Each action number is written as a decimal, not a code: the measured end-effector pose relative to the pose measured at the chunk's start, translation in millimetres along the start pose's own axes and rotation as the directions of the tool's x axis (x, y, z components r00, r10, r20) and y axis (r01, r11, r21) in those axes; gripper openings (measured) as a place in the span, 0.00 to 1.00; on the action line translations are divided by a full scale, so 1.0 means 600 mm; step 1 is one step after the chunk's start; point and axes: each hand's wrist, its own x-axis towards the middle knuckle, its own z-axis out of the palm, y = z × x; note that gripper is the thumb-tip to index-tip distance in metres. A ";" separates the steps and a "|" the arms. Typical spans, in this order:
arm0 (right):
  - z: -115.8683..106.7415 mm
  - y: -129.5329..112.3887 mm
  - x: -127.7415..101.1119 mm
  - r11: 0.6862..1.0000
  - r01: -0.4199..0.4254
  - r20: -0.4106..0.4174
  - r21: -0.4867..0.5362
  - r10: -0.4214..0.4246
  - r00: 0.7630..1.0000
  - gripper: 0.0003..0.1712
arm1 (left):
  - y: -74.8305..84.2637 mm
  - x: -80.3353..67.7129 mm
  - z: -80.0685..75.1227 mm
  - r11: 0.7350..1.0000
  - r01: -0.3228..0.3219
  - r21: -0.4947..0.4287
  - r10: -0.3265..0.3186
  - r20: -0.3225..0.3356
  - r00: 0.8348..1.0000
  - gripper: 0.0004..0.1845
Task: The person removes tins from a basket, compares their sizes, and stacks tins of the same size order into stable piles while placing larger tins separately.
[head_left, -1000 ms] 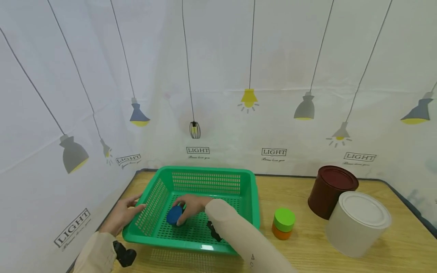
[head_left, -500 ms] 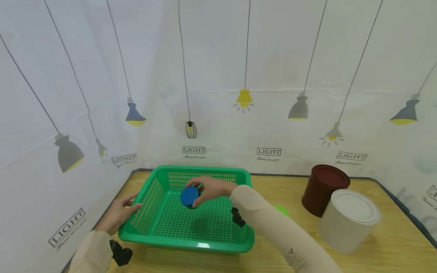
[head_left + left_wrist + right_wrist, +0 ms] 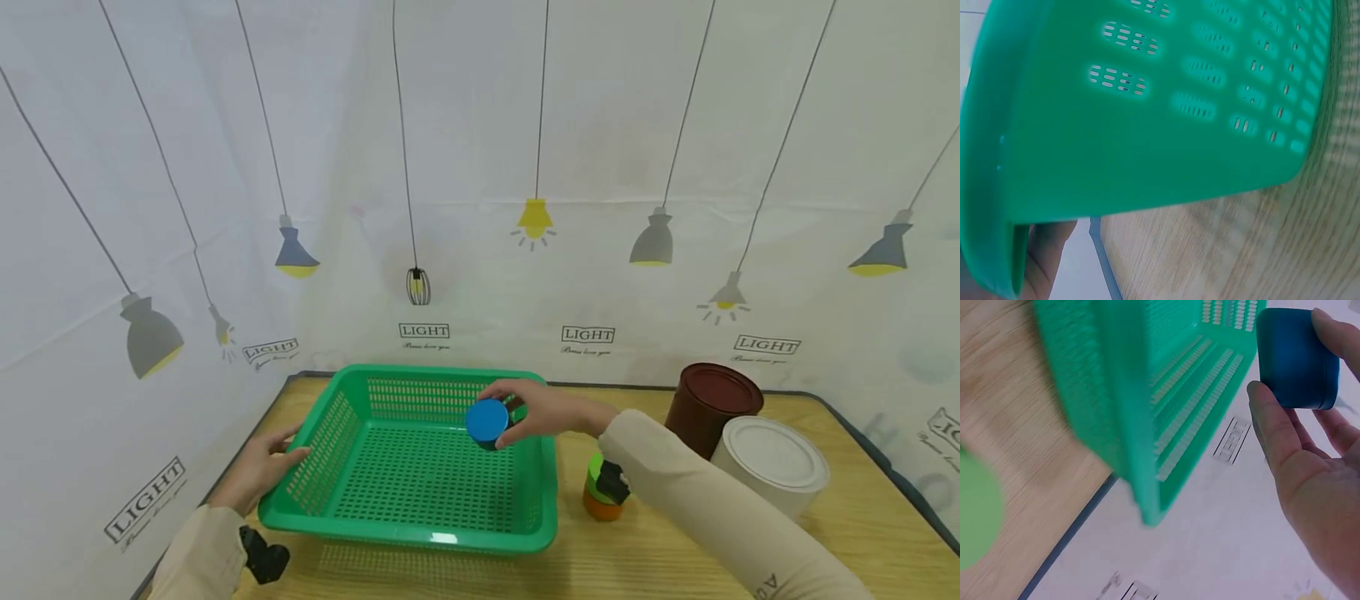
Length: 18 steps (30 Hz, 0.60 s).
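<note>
My right hand pinches a small round blue jar between thumb and fingers. It holds the jar above the right part of a green plastic basket, apart from the basket's floor. In the right wrist view the blue jar lies between the thumb and several fingertips, beside the basket's rim. My left hand grips the basket's left rim from outside. The left wrist view shows mostly the basket's slotted wall, with part of the left hand below the rim.
Right of the basket stands a small orange jar with a green lid, partly behind the right wrist's black camera. A dark red tin and a white tin stand further right on the wooden table. A lamp-printed curtain backs the table.
My right hand has lifted the blue jar from the basket's floor and carried it to the right. The left hand stays at the rim, and the view has shifted slightly.
</note>
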 end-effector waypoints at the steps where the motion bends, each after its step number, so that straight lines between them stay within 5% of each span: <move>1: -0.003 0.006 -0.008 1.000 0.000 -0.006 0.005 0.000 1.000 0.33 | 0.000 0.000 0.000 1.000 0.001 -0.002 -0.001 0.000 1.000 0.35; 11: -0.022 0.046 -0.088 0.990 0.039 -0.078 0.137 -0.029 0.997 0.33 | -0.001 0.000 0.002 0.999 0.004 -0.034 -0.004 -0.011 1.000 0.34; 18: -0.020 0.074 -0.141 0.985 -0.007 -0.176 0.170 0.038 0.984 0.34 | -0.002 0.001 0.002 0.999 0.009 -0.034 -0.009 -0.011 1.000 0.34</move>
